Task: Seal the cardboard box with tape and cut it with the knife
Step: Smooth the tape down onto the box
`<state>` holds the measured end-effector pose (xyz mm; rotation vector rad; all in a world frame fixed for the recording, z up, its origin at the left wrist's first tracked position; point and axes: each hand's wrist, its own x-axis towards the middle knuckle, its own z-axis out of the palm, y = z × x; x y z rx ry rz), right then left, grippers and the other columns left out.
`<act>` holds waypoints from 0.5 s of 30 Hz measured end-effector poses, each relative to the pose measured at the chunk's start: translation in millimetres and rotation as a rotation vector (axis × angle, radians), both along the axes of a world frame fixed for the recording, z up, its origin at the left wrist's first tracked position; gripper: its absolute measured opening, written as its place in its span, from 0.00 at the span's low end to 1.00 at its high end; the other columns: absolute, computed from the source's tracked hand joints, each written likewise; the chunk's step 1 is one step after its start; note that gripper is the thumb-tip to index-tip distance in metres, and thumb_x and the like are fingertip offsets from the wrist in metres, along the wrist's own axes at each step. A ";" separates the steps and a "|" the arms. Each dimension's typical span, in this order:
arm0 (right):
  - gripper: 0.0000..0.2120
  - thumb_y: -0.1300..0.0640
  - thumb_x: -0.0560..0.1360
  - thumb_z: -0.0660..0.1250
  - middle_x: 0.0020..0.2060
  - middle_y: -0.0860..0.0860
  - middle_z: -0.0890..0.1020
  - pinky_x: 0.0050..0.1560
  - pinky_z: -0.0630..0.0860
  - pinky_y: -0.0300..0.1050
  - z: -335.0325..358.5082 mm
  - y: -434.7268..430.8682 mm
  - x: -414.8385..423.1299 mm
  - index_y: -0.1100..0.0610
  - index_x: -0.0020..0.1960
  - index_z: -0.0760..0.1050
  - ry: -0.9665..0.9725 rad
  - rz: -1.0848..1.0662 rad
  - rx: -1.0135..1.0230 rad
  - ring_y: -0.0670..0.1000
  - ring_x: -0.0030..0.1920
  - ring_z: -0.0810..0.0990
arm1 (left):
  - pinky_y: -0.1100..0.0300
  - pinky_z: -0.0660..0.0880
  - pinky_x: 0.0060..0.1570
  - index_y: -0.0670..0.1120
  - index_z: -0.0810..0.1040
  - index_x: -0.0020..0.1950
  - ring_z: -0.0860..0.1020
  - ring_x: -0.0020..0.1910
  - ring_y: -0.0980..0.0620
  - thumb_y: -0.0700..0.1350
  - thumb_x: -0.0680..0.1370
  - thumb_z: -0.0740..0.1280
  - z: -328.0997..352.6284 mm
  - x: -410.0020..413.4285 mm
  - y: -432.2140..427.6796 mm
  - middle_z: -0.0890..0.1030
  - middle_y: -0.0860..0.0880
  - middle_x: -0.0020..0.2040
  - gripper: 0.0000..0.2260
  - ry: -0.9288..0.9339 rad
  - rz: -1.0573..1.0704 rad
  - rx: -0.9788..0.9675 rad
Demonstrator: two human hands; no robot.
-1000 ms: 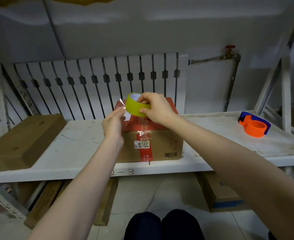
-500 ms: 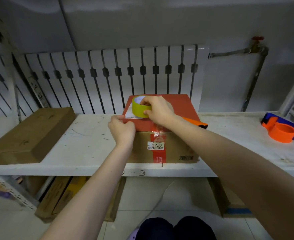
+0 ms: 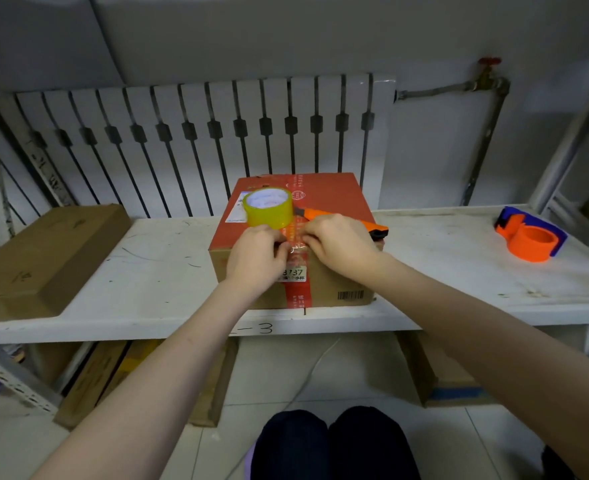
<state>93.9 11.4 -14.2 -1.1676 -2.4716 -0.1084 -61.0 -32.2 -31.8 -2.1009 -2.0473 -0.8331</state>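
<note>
A cardboard box with a red top stands on the white shelf. The yellow tape roll rests on the box's top, near its left front. An orange knife lies on the top behind my right hand. My left hand and my right hand meet at the box's front top edge. Their fingertips press a clear strip of tape onto that edge, over the red seam. Part of the knife is hidden by my right hand.
A flat brown box lies at the shelf's left. An orange and blue tape dispenser sits at the right. A white radiator stands behind the shelf. More cardboard boxes lie on the floor below. My knees show at the bottom.
The tape roll went from my right hand, held above the box, down onto the box's top. Both hands came together at the front edge on the tape strip.
</note>
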 end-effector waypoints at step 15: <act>0.14 0.46 0.74 0.67 0.50 0.51 0.81 0.46 0.78 0.51 -11.2 1.2 4.5 0.53 0.51 0.83 0.054 -0.082 -0.010 0.54 0.50 0.79 | 0.59 0.66 0.32 0.47 0.83 0.42 0.79 0.41 0.44 0.55 0.74 0.65 15.0 3.7 8.4 0.81 0.47 0.40 0.13 0.342 0.022 -0.039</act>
